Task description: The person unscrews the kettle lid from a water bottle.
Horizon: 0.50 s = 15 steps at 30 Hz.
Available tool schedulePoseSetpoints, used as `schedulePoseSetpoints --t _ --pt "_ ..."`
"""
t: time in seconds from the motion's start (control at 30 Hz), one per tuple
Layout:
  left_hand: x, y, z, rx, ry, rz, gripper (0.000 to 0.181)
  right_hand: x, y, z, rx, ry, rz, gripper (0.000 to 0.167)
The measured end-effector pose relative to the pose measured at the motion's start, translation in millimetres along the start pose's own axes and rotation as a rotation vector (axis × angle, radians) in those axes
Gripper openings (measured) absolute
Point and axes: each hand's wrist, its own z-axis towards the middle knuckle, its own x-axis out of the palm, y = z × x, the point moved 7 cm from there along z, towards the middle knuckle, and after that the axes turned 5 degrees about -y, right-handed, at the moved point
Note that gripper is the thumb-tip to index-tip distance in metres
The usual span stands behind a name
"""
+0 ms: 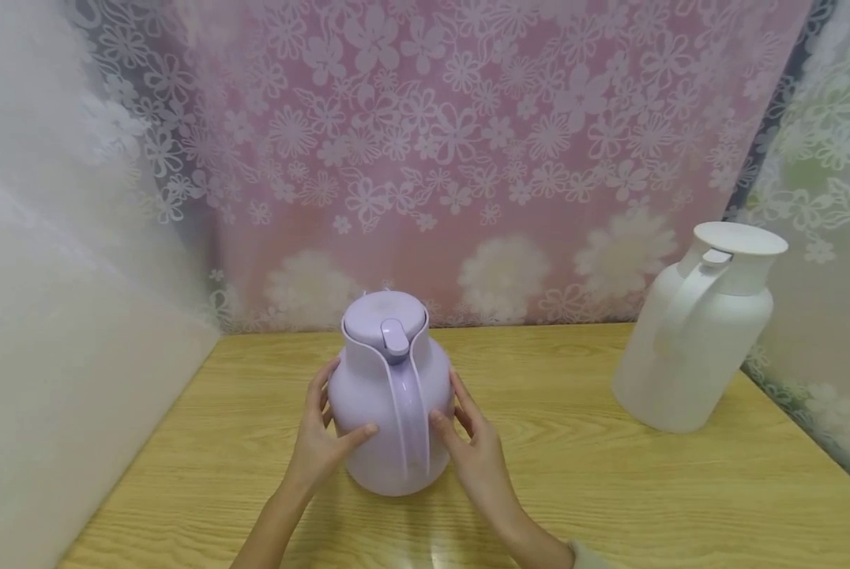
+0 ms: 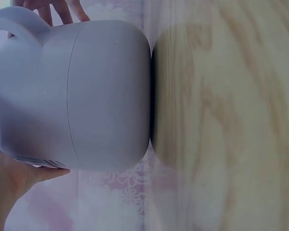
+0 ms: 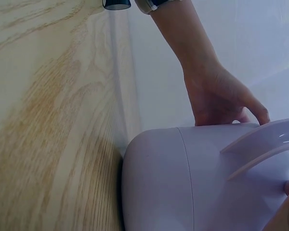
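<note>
A lilac thermos jug [image 1: 368,403] with a lidded top and a loop handle stands upright on the wooden table, its handle turned toward me. My left hand [image 1: 318,450] holds its left side, the thumb on the front and the fingers wrapped behind. On the opposite side my right hand [image 1: 482,458] grips the body, its thumb beside the handle. In the left wrist view the jug [image 2: 106,96] has its base down at the table. The right wrist view shows the left hand [image 3: 212,96] against the jug [image 3: 159,183]; part of the right hand is cut off there.
A taller white jug [image 1: 695,348] stands at the table's right side, handle turned toward me. The wooden table [image 1: 553,490] ends at a pink flowered curtain [image 1: 425,158] behind. A pale wall [image 1: 77,316] borders the left.
</note>
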Motion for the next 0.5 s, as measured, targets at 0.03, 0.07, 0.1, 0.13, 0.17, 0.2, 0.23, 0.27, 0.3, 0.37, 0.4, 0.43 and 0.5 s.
schedulePoseSetpoints --t 0.03,0.07,0.1,0.13,0.17,0.2,0.23,0.27,0.3,0.37,0.4,0.43,0.5 --pt "0.1 0.4 -0.1 0.0 0.007 0.004 0.091 -0.1 0.1 -0.6 -0.001 -0.001 0.0 0.056" --pt "-0.2 0.8 -0.3 -0.002 0.014 0.011 0.091 0.0 0.5 -1.3 -0.004 -0.002 0.001 0.056" --pt "-0.6 1.0 -0.3 -0.002 0.023 0.02 0.092 0.2 1.0 -2.0 -0.007 -0.004 0.002 0.056" --pt "-1.2 1.4 -0.4 -0.006 0.031 0.028 0.092 0.7 1.2 -2.9 -0.004 -0.003 0.003 0.056" --pt "-1.8 1.8 -0.4 -0.009 0.039 0.035 0.092 1.4 1.4 -3.7 -0.002 -0.002 0.003 0.057" --pt "-2.4 2.0 -0.4 -0.012 0.047 0.041 0.093 2.2 1.4 -4.7 0.004 0.001 0.003 0.057" --pt "-3.1 2.5 -0.3 -0.018 0.053 0.046 0.093 3.0 1.5 -5.4 0.01 0.005 0.002 0.057" --pt "-3.6 2.8 -0.1 -0.023 0.058 0.051 0.093 3.7 1.6 -6.2 0.016 0.007 0.0 0.057" --pt "-3.8 2.9 0.1 -0.028 0.065 0.053 0.094 4.2 1.7 -6.7 0.021 0.01 -0.001 0.058" --pt "-3.9 3.4 0.6 -0.038 0.075 0.057 0.095 4.8 2.1 -7.5 0.028 0.016 0.004 0.058" --pt "-3.8 3.5 0.9 -0.042 0.08 0.061 0.095 5.0 2.4 -7.7 0.029 0.018 0.008 0.058" --pt "-3.7 3.5 1.1 -0.047 0.084 0.063 0.095 5.2 2.6 -7.8 0.029 0.022 0.014 0.058" --pt "-3.3 3.1 1.7 -0.046 0.09 0.068 0.096 5.4 2.7 -8.0 0.029 0.025 0.023 0.058"
